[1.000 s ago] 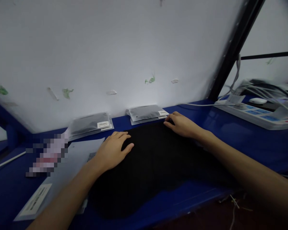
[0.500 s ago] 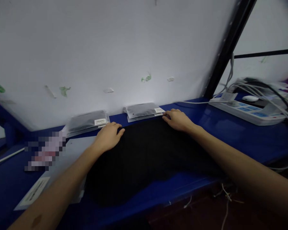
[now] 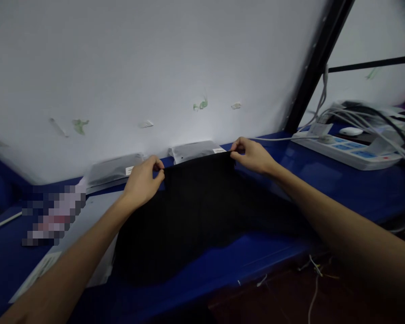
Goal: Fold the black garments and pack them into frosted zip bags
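A black cloth item, seemingly a garment [image 3: 202, 207], lies spread over the blue table, its far edge raised a little. My left hand [image 3: 144, 180] pinches that edge at its left corner. At the right corner my right hand [image 3: 251, 155] has the same edge between thumb and fingers. The edge is drawn fairly straight between both hands. Just behind it lie two packed clear bags with white labels, the left bag [image 3: 111, 171] and the right bag [image 3: 189, 150], the latter partly covered by the cloth. A flat frosted bag [image 3: 101, 207] rests under my left forearm.
A white power strip [image 3: 351, 150] with tangled cables stands on the right of the blue table [image 3: 229, 270]. The white wall [image 3: 155, 63] rises behind, with a black post [image 3: 310, 67] at right. A blurred-out pinkish packet [image 3: 57, 211] lies at left.
Both hands were lying on the cloth's far edge with fingers loose. Now they have pinched its two corners and lifted the edge, which covers part of the right bag.
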